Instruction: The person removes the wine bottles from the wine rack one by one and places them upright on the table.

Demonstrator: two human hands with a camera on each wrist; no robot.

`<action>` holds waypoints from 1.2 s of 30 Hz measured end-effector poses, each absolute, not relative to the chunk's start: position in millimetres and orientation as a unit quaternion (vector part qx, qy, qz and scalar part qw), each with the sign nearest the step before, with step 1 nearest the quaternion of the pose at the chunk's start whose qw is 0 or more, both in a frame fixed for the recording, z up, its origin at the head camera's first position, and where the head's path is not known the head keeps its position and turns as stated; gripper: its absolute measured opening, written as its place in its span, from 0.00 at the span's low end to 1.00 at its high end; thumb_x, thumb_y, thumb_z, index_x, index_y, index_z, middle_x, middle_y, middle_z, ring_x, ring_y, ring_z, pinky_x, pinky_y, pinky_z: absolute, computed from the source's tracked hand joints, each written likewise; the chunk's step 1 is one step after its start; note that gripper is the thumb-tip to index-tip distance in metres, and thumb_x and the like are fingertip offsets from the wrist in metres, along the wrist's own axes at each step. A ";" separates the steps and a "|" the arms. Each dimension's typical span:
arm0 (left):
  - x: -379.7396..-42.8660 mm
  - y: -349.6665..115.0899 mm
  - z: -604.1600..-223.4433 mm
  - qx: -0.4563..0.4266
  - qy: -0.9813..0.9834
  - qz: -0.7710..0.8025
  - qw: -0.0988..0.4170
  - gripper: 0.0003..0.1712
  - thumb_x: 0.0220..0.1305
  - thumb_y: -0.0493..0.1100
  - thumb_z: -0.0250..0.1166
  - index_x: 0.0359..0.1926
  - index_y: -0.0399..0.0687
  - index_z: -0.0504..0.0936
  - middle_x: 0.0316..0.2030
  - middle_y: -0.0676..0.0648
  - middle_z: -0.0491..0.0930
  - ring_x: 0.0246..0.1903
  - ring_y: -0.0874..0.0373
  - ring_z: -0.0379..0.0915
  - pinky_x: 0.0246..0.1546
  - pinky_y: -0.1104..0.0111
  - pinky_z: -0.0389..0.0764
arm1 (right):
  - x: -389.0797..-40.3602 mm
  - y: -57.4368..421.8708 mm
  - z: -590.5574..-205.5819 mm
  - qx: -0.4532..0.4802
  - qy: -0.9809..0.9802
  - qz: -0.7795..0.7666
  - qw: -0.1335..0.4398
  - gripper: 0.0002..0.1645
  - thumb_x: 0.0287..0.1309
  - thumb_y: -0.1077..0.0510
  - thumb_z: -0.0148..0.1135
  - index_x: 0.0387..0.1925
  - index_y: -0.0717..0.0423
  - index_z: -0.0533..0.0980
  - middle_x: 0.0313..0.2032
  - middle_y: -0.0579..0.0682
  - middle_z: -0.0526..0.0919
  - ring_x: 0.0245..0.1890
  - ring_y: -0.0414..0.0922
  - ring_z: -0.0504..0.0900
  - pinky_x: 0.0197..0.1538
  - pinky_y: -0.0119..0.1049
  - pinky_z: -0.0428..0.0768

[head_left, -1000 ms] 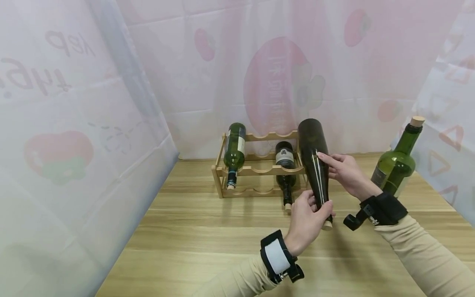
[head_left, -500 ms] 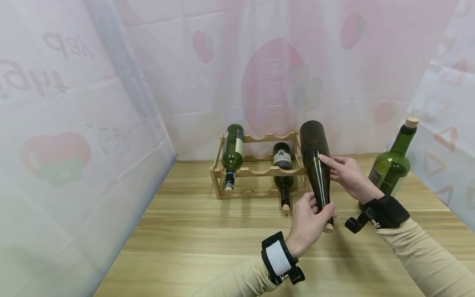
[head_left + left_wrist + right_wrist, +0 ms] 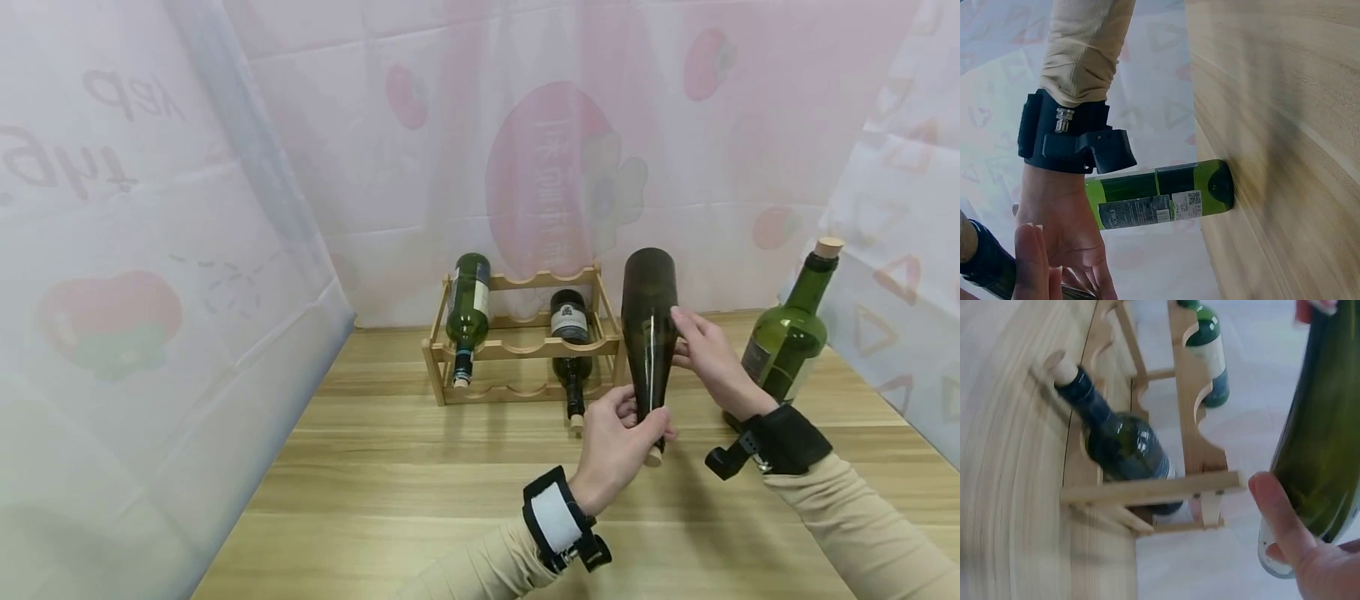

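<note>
Left hand (image 3: 615, 442) grips the dark bottle (image 3: 649, 308) by its neck, right hand (image 3: 712, 358) holding its body — bottle up off the table (image 3: 375, 500), cork end toward the person, between wooden rack (image 3: 525, 350) and upright green bottle (image 3: 787, 337).

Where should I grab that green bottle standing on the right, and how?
Probably around its neck, just below the cork, coming from above. The green bottle stands upright, and its neck is slimmer than its body, so it should be easier to wrap around. In the head view, the right hand and black wristband partly hide its lower end.
</note>
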State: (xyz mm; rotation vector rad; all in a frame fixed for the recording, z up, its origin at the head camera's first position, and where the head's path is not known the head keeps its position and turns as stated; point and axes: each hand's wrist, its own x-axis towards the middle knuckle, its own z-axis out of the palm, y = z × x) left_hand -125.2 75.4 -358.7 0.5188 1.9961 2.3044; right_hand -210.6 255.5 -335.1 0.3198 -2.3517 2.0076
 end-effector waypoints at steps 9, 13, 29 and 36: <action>-123.7 74.8 -353.7 0.184 0.626 0.758 0.022 0.17 0.60 0.39 0.65 0.51 0.41 0.78 0.33 0.30 0.84 0.31 0.45 0.86 0.17 0.77 0.80 | -218.2 266.9 -358.3 0.209 -0.835 0.442 0.252 0.49 0.55 0.79 0.47 0.75 0.52 0.48 0.66 0.71 0.64 0.45 0.43 0.85 0.42 0.15 0.79; -120.7 71.6 -349.9 0.188 0.625 0.757 0.031 0.18 0.61 0.40 0.65 0.52 0.42 0.78 0.33 0.29 0.84 0.32 0.43 0.86 0.18 0.76 0.81 | -229.5 263.9 -367.6 0.223 -0.846 0.309 0.373 0.61 0.37 0.81 0.68 0.74 0.53 0.54 0.66 0.68 0.66 0.57 0.64 0.76 0.46 0.37 0.82; -123.6 50.4 -353.3 0.261 0.639 0.721 0.053 0.27 0.65 0.40 0.62 0.65 0.48 0.72 0.34 0.26 0.83 0.35 0.34 0.83 0.18 0.77 0.80 | -235.9 274.4 -381.8 0.254 -0.839 0.174 0.449 0.62 0.24 0.64 0.83 0.68 0.52 0.64 0.71 0.54 0.64 0.48 0.63 0.81 0.27 0.46 0.75; -134.5 36.3 -348.5 0.323 0.625 0.708 0.065 0.20 0.69 0.41 0.59 0.60 0.42 0.77 0.35 0.22 0.81 0.37 0.30 0.81 0.26 0.78 0.81 | -236.0 275.8 -376.7 0.285 -0.819 0.162 0.470 0.56 0.28 0.54 0.78 0.66 0.55 0.67 0.67 0.57 0.69 0.44 0.62 0.82 0.26 0.43 0.74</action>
